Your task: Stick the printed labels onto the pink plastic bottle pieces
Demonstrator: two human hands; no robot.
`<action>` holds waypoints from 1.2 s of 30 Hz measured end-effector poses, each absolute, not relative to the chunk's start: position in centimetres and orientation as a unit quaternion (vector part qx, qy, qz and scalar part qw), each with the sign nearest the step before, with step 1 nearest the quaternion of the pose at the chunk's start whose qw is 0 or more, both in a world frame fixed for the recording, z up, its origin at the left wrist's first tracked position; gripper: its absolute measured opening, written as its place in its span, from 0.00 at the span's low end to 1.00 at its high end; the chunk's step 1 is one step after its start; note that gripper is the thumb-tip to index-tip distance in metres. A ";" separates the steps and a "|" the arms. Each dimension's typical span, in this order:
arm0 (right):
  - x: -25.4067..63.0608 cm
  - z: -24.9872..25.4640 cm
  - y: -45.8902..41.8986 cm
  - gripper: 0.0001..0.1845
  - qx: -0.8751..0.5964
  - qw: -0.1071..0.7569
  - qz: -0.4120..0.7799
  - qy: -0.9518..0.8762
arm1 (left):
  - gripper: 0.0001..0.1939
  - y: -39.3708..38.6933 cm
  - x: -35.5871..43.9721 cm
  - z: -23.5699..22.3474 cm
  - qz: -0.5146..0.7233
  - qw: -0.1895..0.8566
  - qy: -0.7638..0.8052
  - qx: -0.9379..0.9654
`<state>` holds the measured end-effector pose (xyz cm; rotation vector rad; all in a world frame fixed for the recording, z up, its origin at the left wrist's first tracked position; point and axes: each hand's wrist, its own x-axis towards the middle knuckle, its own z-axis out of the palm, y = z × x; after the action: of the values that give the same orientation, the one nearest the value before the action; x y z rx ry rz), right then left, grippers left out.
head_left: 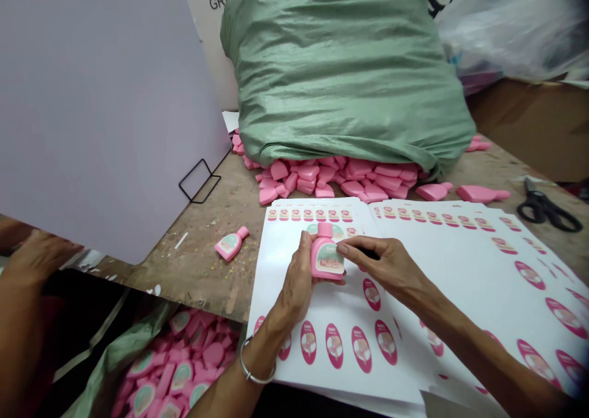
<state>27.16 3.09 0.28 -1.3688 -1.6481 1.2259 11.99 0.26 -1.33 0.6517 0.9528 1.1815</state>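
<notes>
My left hand [297, 280] is closed around a small pink bottle [324, 257], holding it upright over a white sticker sheet [294, 246]. My right hand [384, 263] presses its thumb and fingers against the label on the bottle's front. The sheet carries rows of pink oval stickers [334, 345] near its front edge and small stickers along its back edge. A second sticker sheet [483, 270] lies to the right. Another labelled pink bottle [231, 243] lies on the wooden table [202, 264] to the left.
A big green woven sack [340, 68] spills unlabelled pink bottles [331, 178] at the back. Black scissors [547, 209] lie far right. A pale board [101, 105] on a wire stand stands left. Below the table, a bag [179, 369] holds labelled bottles. Another person's hand [32, 258] is at the left.
</notes>
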 end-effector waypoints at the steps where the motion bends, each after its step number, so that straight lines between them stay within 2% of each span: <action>1: 27.1 0.3 3.1 0.22 -0.524 0.330 0.468 -0.630 | 0.28 0.3 12.0 -1.3 0.525 0.679 0.423 0.290; 6: 27.1 0.4 3.1 0.21 -0.527 0.332 0.466 -0.628 | 0.28 0.2 11.8 -1.2 0.523 0.683 0.406 0.307; 10: 26.7 0.5 3.0 0.20 -0.519 0.340 0.459 -0.636 | 0.18 0.1 11.6 -1.0 0.513 0.675 0.397 0.352; 12: 26.5 0.2 3.0 0.20 -0.519 0.345 0.445 -0.643 | 0.19 0.1 11.4 -1.0 0.503 0.670 0.395 0.378; 18: 27.7 -0.6 3.6 0.19 -0.569 0.346 0.289 -0.687 | 0.21 -0.4 10.9 -1.2 0.495 0.714 0.349 0.350; 21: 28.0 0.0 3.9 0.22 -0.575 0.338 0.346 -0.660 | 0.21 -0.5 10.8 -1.2 0.487 0.729 0.338 0.342; 25: 26.4 0.0 3.6 0.33 -0.537 0.349 0.430 -0.636 | 0.22 -0.6 11.2 -0.5 0.474 0.723 0.341 0.370; 30: 26.4 -2.2 5.6 0.30 -0.488 0.332 0.485 -0.646 | 0.22 -1.8 10.5 0.5 0.427 0.751 0.345 0.367; 33: 29.9 -3.1 9.4 0.29 -0.581 0.342 0.346 -0.652 | 0.26 -2.4 8.0 0.0 0.439 0.706 0.431 0.350; 34: 31.4 -3.2 10.9 0.29 -0.626 0.342 0.264 -0.649 | 0.28 -2.5 6.7 -0.3 0.457 0.661 0.481 0.351; 36: 33.8 -3.5 14.0 0.26 -0.721 0.275 0.133 -0.622 | 0.31 -2.2 3.8 -1.0 0.487 0.533 0.590 0.362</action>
<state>33.82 13.97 -3.47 -1.9397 -1.6715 0.3567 3.81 -2.19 -1.03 0.8623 1.4076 1.1615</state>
